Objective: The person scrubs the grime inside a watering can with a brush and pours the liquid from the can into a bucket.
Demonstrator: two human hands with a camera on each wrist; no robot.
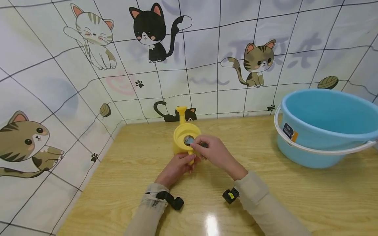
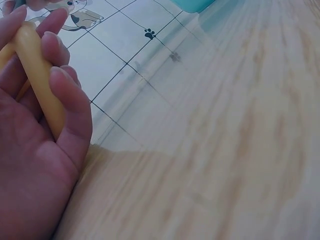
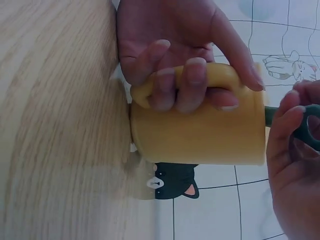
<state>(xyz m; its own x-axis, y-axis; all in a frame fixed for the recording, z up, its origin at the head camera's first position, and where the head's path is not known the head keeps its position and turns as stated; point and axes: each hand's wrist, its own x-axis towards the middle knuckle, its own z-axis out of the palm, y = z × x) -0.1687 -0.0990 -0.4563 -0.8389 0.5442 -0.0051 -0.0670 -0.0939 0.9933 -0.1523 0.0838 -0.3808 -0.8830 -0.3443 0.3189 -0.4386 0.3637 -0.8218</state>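
Note:
A yellow toy watering can [image 1: 178,146] stands on the wooden table, its spout pointing away toward the wall. My left hand [image 1: 176,167] grips the can's handle, with several fingers curled through the loop, as the right wrist view shows. Above the can's round top opening, my right hand [image 1: 218,151] pinches a dark green tool [image 3: 270,116] with a ring-shaped handle. The tool's stem goes in at the can's mouth, so its lower end is mostly hidden and I cannot tell its kind. A pale bluish patch shows in the opening beside the right fingertips.
A large light blue bucket [image 1: 313,159] with a white carrying handle [image 1: 333,152] stands on the table at the right. Behind and to the left rises a white gridded wall covering [image 1: 203,85] with cartoon cats. The wooden tabletop [image 1: 141,147] stretches around the hands.

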